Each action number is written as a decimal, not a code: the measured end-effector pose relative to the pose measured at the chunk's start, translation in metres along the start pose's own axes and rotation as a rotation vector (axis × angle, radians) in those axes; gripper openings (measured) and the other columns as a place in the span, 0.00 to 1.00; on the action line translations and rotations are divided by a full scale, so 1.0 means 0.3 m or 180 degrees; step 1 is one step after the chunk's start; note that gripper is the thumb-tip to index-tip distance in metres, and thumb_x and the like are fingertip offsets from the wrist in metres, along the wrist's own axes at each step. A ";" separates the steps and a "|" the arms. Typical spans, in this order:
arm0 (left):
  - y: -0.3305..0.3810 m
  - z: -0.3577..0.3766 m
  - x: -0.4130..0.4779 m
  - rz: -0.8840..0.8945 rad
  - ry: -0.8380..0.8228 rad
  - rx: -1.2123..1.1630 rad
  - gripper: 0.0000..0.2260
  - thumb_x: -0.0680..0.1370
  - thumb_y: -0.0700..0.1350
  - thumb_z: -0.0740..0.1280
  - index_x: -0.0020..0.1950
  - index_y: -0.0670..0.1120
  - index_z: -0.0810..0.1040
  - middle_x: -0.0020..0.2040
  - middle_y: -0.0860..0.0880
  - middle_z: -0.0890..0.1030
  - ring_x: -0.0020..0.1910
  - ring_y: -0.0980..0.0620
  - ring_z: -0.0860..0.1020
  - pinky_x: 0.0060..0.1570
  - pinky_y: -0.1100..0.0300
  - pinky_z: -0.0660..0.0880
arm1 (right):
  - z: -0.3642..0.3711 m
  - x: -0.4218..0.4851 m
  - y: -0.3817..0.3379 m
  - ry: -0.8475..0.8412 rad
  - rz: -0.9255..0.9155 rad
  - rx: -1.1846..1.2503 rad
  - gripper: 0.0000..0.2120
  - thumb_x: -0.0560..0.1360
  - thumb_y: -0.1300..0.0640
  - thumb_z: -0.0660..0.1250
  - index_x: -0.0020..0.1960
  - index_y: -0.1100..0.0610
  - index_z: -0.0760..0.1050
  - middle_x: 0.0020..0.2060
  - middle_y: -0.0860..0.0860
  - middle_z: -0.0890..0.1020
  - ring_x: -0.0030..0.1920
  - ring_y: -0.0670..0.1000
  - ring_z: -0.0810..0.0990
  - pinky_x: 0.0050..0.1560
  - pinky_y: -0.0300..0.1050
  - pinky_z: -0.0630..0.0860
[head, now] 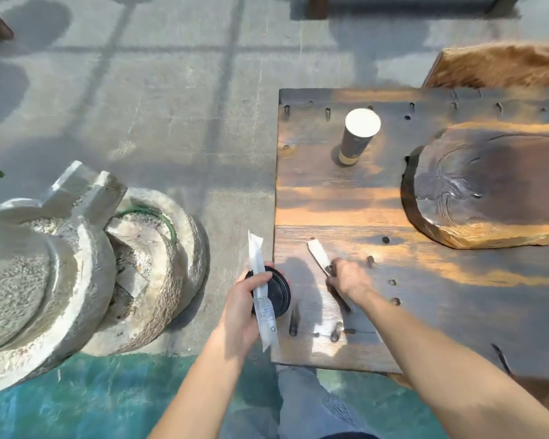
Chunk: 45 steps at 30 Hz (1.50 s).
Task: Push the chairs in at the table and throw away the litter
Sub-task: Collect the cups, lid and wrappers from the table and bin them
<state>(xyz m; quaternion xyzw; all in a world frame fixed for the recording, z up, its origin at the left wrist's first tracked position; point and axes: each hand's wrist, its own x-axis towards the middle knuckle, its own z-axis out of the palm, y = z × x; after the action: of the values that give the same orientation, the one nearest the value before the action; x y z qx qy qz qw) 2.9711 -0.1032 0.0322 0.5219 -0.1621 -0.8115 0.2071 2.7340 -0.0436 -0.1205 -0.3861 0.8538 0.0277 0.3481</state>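
Wooden desk carries litter — left hand grips a black lid and white wrapper together, freeing right hand to pinch another wrapper; a paper cup waits at twelve o'clock.

Weathered wood and rough stone

We see a matt, knotty wooden desk, pitted stone millstones, a glossy plastic wrapper and a paper cup.

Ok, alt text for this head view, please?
A person's left hand holds a black lid and a white wrapper while the right hand picks another wrapper off a wooden table. A paper cup stands farther back.
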 end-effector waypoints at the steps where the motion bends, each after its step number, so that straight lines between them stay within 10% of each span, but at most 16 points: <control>1: 0.020 0.013 0.014 -0.0024 -0.0010 0.0135 0.09 0.77 0.35 0.66 0.57 0.40 0.81 0.52 0.37 0.83 0.48 0.41 0.83 0.51 0.48 0.78 | -0.012 -0.015 -0.012 -0.0025 0.0093 0.0404 0.10 0.76 0.53 0.71 0.54 0.56 0.76 0.46 0.55 0.84 0.47 0.56 0.84 0.50 0.53 0.82; 9: 0.135 0.118 0.160 -0.0159 -0.0247 0.0590 0.13 0.76 0.36 0.69 0.61 0.41 0.81 0.59 0.32 0.82 0.53 0.36 0.82 0.53 0.43 0.78 | -0.270 -0.303 -0.248 -0.0418 -0.0556 0.3988 0.05 0.79 0.57 0.70 0.48 0.57 0.77 0.30 0.47 0.77 0.32 0.48 0.75 0.39 0.42 0.74; 17: 0.245 0.191 0.281 -0.0577 -0.0941 0.0698 0.19 0.79 0.48 0.71 0.67 0.42 0.75 0.51 0.37 0.82 0.49 0.40 0.83 0.55 0.44 0.80 | -0.300 -0.312 -0.452 0.0876 -0.0124 0.3722 0.09 0.71 0.57 0.77 0.40 0.55 0.76 0.28 0.46 0.78 0.30 0.46 0.77 0.37 0.43 0.74; 24: 0.414 0.166 0.360 -0.0887 -0.1156 0.1201 0.15 0.76 0.38 0.72 0.62 0.39 0.75 0.39 0.42 0.82 0.35 0.46 0.83 0.33 0.55 0.79 | -0.306 -0.319 -0.635 0.1253 -0.0020 0.3470 0.01 0.74 0.60 0.70 0.46 0.56 0.80 0.36 0.47 0.83 0.34 0.43 0.79 0.43 0.47 0.79; 33: 0.600 0.157 0.433 -0.0981 -0.1309 0.1467 0.09 0.78 0.32 0.62 0.56 0.40 0.76 0.41 0.35 0.79 0.34 0.39 0.80 0.29 0.52 0.77 | -0.288 -0.282 -0.795 0.1736 0.0514 0.4262 0.07 0.74 0.59 0.71 0.47 0.48 0.82 0.42 0.49 0.85 0.35 0.48 0.81 0.43 0.46 0.77; 45: 0.828 0.311 0.644 -0.0780 -0.1139 0.1741 0.17 0.72 0.30 0.66 0.60 0.37 0.79 0.50 0.34 0.83 0.47 0.36 0.81 0.59 0.36 0.74 | -0.472 0.073 -0.618 0.1963 0.1316 0.4435 0.16 0.75 0.62 0.71 0.61 0.52 0.73 0.52 0.55 0.78 0.42 0.51 0.82 0.41 0.44 0.76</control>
<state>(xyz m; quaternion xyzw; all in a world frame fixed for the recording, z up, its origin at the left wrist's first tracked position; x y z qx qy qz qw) 2.8558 -0.4105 0.0381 0.4231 -0.3434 -0.8354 -0.0710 2.7687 -0.2323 0.0140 0.0972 0.7869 -0.5578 0.2452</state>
